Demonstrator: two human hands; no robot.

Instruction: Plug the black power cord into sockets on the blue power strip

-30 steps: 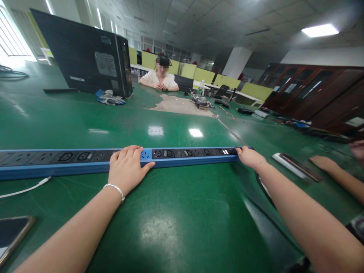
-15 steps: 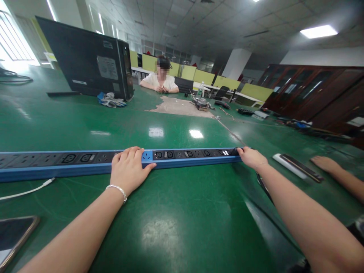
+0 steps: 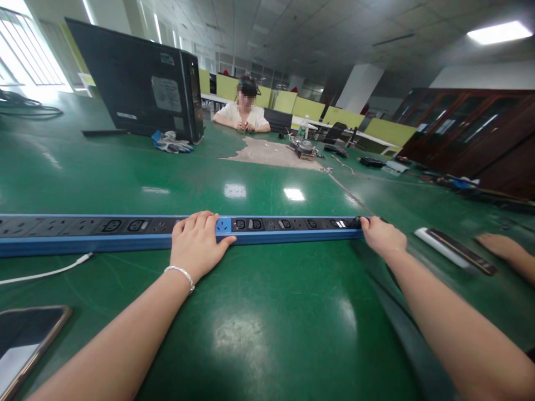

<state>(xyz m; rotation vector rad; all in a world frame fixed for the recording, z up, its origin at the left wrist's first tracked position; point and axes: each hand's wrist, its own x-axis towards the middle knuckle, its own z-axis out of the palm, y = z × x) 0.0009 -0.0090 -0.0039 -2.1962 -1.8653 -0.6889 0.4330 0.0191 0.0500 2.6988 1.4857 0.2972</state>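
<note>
A long blue-framed power strip point(image 3: 267, 238) with black sockets and one blue socket lies across the green table. My left hand point(image 3: 198, 239) rests on it just left of the blue socket, its fingers over the far side and its thumb along the near edge. Closed at the strip's right end is my right hand point(image 3: 384, 238), beside a black fitting point(image 3: 355, 221). A dark cord point(image 3: 397, 298) runs down from there under the forearm. The hand hides its own grip, which seems to be on the cord.
A white charging cable point(image 3: 54, 273) and a phone point(image 3: 35, 342) lie at left. Beyond stand a black computer case point(image 3: 137, 83) and gloves point(image 3: 171, 142). A person point(image 3: 242, 114) sits opposite. Another person's hand point(image 3: 497, 243) lies right of a black-and-white bar point(image 3: 455, 250).
The view has shifted slightly, so most things appear a little farther right. Both hands keep their places on the power strip and at its right end.
</note>
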